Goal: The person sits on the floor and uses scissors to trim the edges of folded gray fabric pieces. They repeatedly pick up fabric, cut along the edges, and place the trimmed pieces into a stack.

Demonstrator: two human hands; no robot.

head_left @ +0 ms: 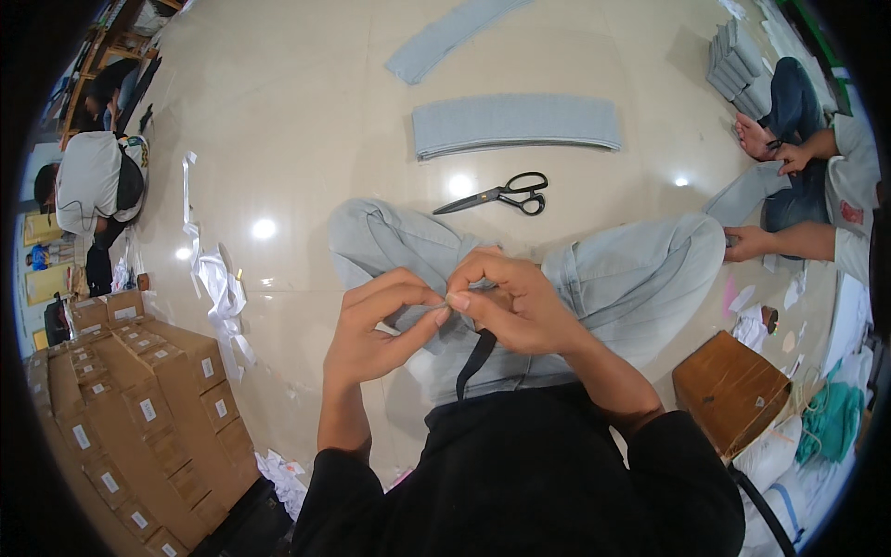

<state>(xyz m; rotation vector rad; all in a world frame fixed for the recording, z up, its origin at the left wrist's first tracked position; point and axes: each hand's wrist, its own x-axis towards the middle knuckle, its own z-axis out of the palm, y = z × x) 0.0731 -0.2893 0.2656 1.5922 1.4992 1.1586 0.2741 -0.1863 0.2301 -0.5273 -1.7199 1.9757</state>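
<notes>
My left hand (385, 325) and my right hand (501, 302) meet over my lap, fingertips pinched on a small, thin greyish piece (444, 305) that is too small to make out. A dark strap (473, 362) hangs below my right fingers; I cannot tell whether it joins that piece. My crossed legs in pale jeans (640, 278) lie beneath my hands. Black-handled fabric shears (490, 196) rest on the floor ahead of me, with their blades pointing left. Farther forward lie a folded stack of pale denim pieces (515, 125) and another strip (445, 37).
Stacked cardboard boxes (139, 408) fill the left, near white ribbon scraps (218, 288). A brown box (729, 390) sits at my right. A co-worker (840, 186) on the right holds denim beside a folded pile (738, 65). Another person (97, 181) sits at the far left.
</notes>
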